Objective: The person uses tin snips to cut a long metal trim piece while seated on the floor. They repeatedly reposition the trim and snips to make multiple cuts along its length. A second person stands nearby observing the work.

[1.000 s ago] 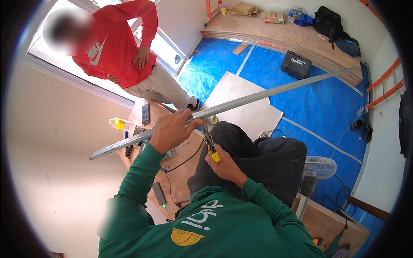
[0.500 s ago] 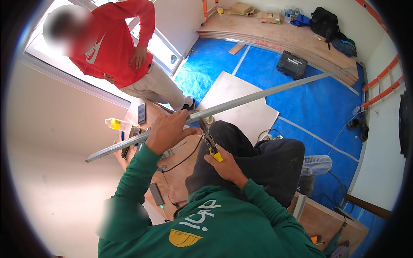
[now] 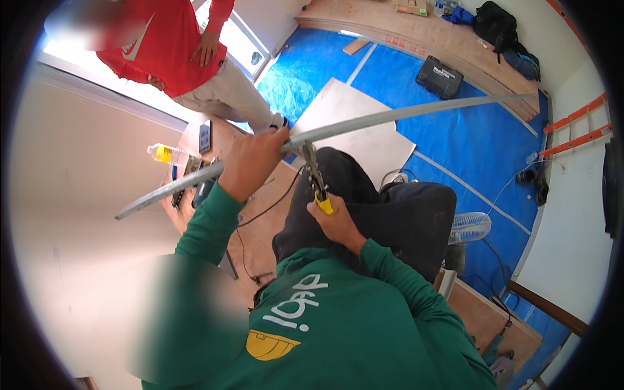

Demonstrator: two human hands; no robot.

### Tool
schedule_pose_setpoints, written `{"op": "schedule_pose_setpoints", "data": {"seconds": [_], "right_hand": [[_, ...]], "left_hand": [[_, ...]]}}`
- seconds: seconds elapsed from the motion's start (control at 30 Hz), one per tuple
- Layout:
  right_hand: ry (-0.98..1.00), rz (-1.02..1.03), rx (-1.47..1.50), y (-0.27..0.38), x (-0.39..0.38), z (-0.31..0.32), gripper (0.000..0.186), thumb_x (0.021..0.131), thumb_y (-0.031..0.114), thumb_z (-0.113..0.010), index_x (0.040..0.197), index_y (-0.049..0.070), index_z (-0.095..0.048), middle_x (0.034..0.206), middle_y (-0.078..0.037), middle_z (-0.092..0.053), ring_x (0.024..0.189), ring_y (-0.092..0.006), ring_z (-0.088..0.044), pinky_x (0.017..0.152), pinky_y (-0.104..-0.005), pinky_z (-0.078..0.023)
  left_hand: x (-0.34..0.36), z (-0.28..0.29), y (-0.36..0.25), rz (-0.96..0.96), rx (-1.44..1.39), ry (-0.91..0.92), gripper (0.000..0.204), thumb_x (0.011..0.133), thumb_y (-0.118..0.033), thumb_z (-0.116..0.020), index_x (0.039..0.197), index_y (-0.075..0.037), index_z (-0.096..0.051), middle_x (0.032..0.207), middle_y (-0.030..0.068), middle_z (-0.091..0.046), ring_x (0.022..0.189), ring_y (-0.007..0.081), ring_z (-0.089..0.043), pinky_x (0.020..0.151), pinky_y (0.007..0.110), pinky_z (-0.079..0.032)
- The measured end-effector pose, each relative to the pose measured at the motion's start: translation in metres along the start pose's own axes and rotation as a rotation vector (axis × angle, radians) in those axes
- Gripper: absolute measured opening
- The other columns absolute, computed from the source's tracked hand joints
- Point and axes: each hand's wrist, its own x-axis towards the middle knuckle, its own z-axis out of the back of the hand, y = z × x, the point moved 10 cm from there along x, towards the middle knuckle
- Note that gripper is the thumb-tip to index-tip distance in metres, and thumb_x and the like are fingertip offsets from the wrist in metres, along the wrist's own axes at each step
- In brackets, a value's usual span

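Observation:
My left hand grips a long thin galvanised metal strip that slants across my lap, its far end reaching toward the upper right. My right hand is closed around the yellow-handled tin snips, whose metal jaws meet the strip just right of my left hand. Both hands are over my dark-trousered knees.
A person in red stands upper left beside a wooden surface with phone, bottle and tools. Cardboard, a case, stacked boards, an orange ladder and a fan lie around.
My hands, the strip and the snips appear higher in the picture, along with the surroundings, as the view has shifted. Both hands keep their grips.

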Motion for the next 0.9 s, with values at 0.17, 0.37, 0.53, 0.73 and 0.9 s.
{"op": "schedule_pose_setpoints", "data": {"seconds": [0.17,0.37,0.53,0.73,0.9], "right_hand": [[-0.001,-0.036,0.029,0.0,-0.009,-0.004,0.034,0.105,0.021,-0.075,0.083,0.003,-0.056,0.07,0.002,-0.052,0.068,-0.0098,-0.047,0.063,-0.0356,-0.043],[-0.091,-0.197,0.01,0.001,-0.025,-0.005,0.039,0.105,0.033,-0.079,0.086,0.002,-0.063,0.069,-0.002,-0.061,0.065,-0.0121,-0.052,0.062,-0.0356,-0.045],[-0.241,-0.077,-0.124,0.031,-0.039,0.003,0.04,0.104,0.034,-0.08,0.087,0.002,-0.064,0.071,-0.005,-0.063,0.065,-0.0114,-0.052,0.062,-0.0351,-0.045],[-0.266,0.121,-0.048,0.058,-0.048,0.0,0.034,0.103,0.024,-0.081,0.088,0.001,-0.062,0.071,-0.001,-0.058,0.067,-0.0098,-0.046,0.06,-0.0356,-0.042],[-0.215,0.062,-0.062,0.04,-0.045,0.001,0.032,0.103,0.022,-0.08,0.088,0.001,-0.062,0.07,0.002,-0.051,0.068,-0.0085,-0.043,0.061,-0.0353,-0.042]], "left_hand": [[-0.003,0.001,-0.004,0.008,0.03,-0.029,0.02,0.1,-0.025,-0.074,0.108,-0.01,-0.063,0.086,0.0109,-0.07,0.078,0.0352,-0.074,0.065,0.049,-0.055],[-0.009,-0.011,0.0,0.056,0.052,0.02,0.009,0.103,-0.018,-0.067,0.106,-0.01,-0.065,0.087,0.0108,-0.07,0.078,0.0343,-0.074,0.064,0.049,-0.055],[-0.009,0.013,-0.012,0.037,0.054,-0.058,0.006,0.1,-0.012,-0.064,0.106,-0.01,-0.065,0.087,0.0113,-0.07,0.077,0.0349,-0.075,0.062,0.049,-0.056],[-0.01,0.029,-0.03,0.044,0.095,-0.053,0.005,0.1,-0.01,-0.064,0.105,-0.009,-0.064,0.087,0.0119,-0.07,0.078,0.035,-0.076,0.064,0.048,-0.059],[-0.019,0.015,-0.028,0.021,0.088,-0.052,0.004,0.1,-0.011,-0.064,0.104,-0.01,-0.063,0.086,0.0113,-0.07,0.077,0.0345,-0.076,0.063,0.048,-0.058]]}}
